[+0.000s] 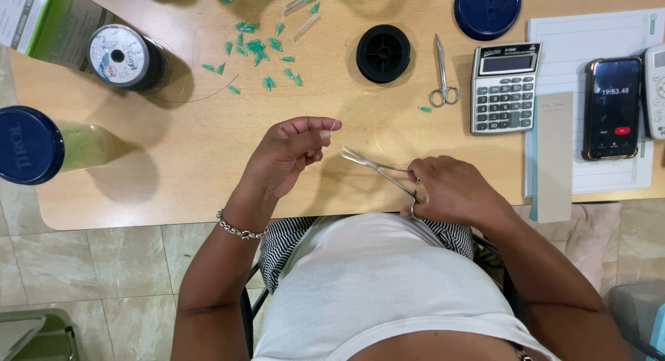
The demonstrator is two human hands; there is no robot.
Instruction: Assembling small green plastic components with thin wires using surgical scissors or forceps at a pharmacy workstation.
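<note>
Head-camera footage looks straight down on a wooden table (173, 174) at which a seated person works. A pair of scissors (377, 170) is gripped in the right hand (450, 191), fingers through the handles, blades parted and aimed left toward the other hand. The left hand (287, 153) is closed into a pinch, and a very fine thread (335, 125), barely visible, is held upright between thumb and forefinger just beside the blade tips. Farther back on the table a scatter of small green caps (253, 49) is seen, with a black spool (383, 53) to its right and a silver spool of line (125, 56) at far left. A second pair of scissors (443, 73) lies untouched near a calculator (504, 87), and a phone (612, 108) rests on a sheet of paper (589, 42) at right. A jar with a blue lid (29, 145) lies on its side at the left edge, and a loose blue lid (487, 9) sits far back. For a clean cut, the thread is best kept taut in the pinch and the blades brought squarely across it close to the fingertips, with the right wrist steadied against the table edge; whether the thread already lies between the blades cannot be told.
</note>
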